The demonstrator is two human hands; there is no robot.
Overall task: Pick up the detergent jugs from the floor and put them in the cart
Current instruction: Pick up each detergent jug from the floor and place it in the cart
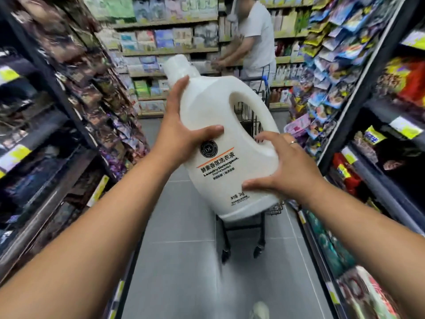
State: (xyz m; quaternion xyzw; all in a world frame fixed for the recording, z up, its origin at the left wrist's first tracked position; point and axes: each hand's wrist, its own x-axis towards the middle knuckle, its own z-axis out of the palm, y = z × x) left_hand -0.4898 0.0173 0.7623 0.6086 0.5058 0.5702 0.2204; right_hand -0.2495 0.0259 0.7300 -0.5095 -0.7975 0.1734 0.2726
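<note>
Holding the white jug (213,107) tilted in mid-air, both hands clasped its smooth plastic body. The left hand (181,127) wrapped the shoulder just below the cap (178,65), thumb laid across the front face. The right hand (282,166) gripped the lower side, thumb beside the label (218,166) and fingertips at the foot of the handle (259,107). The jug was well clear of the floor (184,261). The cart (274,209) stood just beyond and below the hands, largely hidden behind the jug. Judged from its bulk and the two-handed hold, the jug was probably full and fairly heavy. Its walls looked stiff but glossy, so a palm grip on the body could slip. The moulded handle, free above the right hand's fingers, would offer the surer hold for lowering. Liquid inside could shift the weight as the jug tilted. Whether other jugs already lay in the cart could not be told.
</note>
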